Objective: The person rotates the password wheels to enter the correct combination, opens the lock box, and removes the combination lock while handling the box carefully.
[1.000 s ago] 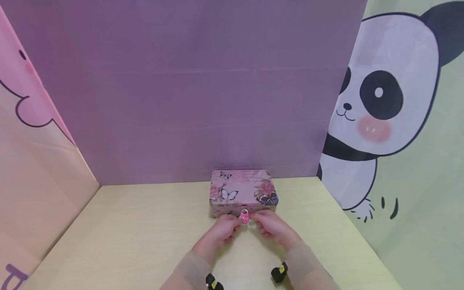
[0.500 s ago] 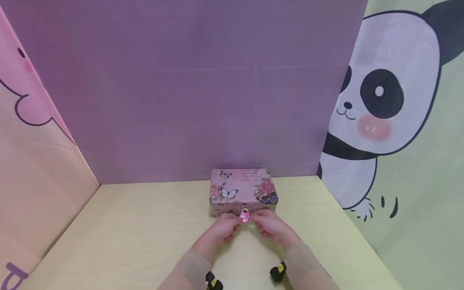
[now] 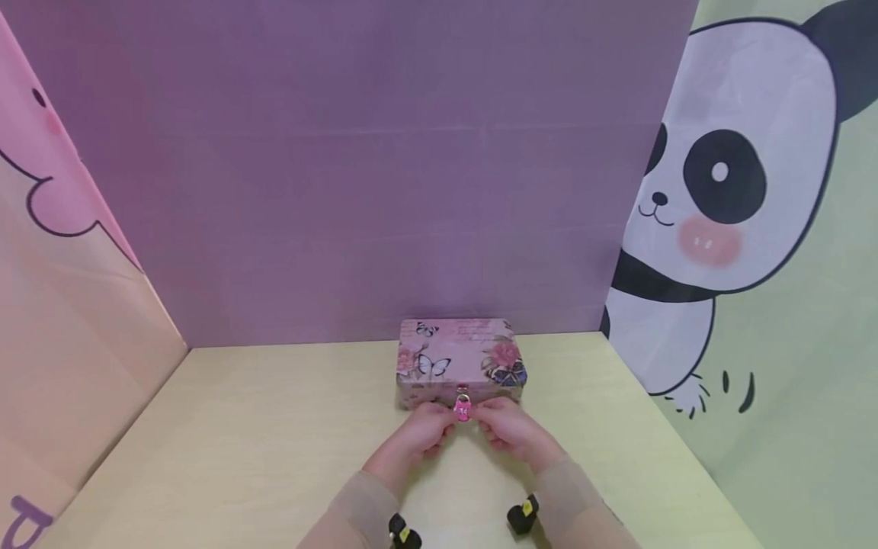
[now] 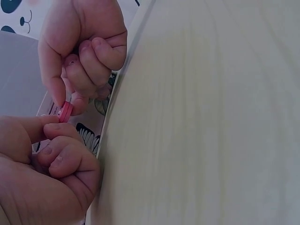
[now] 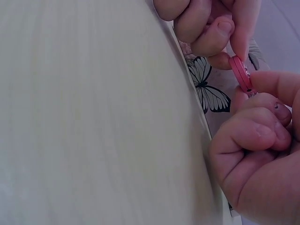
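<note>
A small pink padlock (image 3: 463, 410) hangs from the metal clasp on the front of a pink box (image 3: 456, 354) printed with butterflies and flowers. The box's lid is down. My left hand (image 3: 427, 428) pinches the padlock's left side between thumb and forefinger, its other fingers curled. On the opposite side, my right hand (image 3: 514, 428) pinches the padlock the same way. Both wrist views show the padlock's edge (image 5: 240, 74) between the two sets of fingertips. Markings on its face are too small to read.
The box stands on a pale wooden table (image 3: 261, 442), close to a purple back panel (image 3: 384, 191). A panda-printed panel (image 3: 748, 252) rises on the right, a pink and peach one (image 3: 75, 305) on the left. Black wrist cameras (image 3: 523, 515) sit below the wrists.
Both hands stay on the padlock and the box stays in place. The right wrist has shifted very slightly to the left; the head view has tilted a little.
</note>
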Action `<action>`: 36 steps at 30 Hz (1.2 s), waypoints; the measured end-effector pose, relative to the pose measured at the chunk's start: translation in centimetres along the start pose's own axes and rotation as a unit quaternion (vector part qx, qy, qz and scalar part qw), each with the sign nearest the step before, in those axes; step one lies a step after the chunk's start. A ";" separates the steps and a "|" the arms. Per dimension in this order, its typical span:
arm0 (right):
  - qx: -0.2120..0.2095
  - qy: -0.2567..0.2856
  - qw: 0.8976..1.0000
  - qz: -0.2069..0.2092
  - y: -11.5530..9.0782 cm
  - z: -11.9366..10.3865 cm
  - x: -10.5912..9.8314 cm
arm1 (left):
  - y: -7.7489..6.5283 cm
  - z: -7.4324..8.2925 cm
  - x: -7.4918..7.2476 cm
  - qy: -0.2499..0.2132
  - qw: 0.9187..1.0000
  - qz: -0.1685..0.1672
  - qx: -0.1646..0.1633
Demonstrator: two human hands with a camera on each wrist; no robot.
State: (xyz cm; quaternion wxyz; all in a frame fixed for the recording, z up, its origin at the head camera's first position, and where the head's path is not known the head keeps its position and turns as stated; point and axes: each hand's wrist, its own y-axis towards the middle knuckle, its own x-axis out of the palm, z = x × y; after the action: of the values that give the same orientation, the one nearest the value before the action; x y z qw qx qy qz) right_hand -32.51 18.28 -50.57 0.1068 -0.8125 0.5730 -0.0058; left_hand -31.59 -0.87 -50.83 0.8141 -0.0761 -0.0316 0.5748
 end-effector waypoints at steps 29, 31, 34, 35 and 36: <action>0.020 0.005 1.000 0.013 -0.1 -0.3 1.0 | 0.0 0.3 0.0 0.016 1.000 0.003 -0.007; 0.022 0.008 1.000 0.015 0.0 -0.3 1.0 | 0.0 0.3 0.0 0.018 1.000 0.002 -0.005; 0.023 0.008 1.000 0.017 0.0 -0.2 1.0 | 0.0 0.4 0.0 0.017 1.000 -0.001 -0.004; 0.022 0.008 1.000 0.017 0.0 -0.2 1.0 | 0.0 0.3 0.1 0.018 1.000 -0.001 -0.002; 0.024 0.010 0.999 0.018 0.0 -0.2 1.0 | 0.0 0.3 0.1 0.017 1.000 -0.002 -0.001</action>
State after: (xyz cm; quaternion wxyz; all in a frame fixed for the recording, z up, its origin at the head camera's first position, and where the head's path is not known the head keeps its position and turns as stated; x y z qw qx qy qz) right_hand -32.18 17.32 -50.50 0.1210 -0.7990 0.5885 -0.0261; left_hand -31.57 -0.80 -50.50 0.8158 -0.0868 -0.0183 0.5715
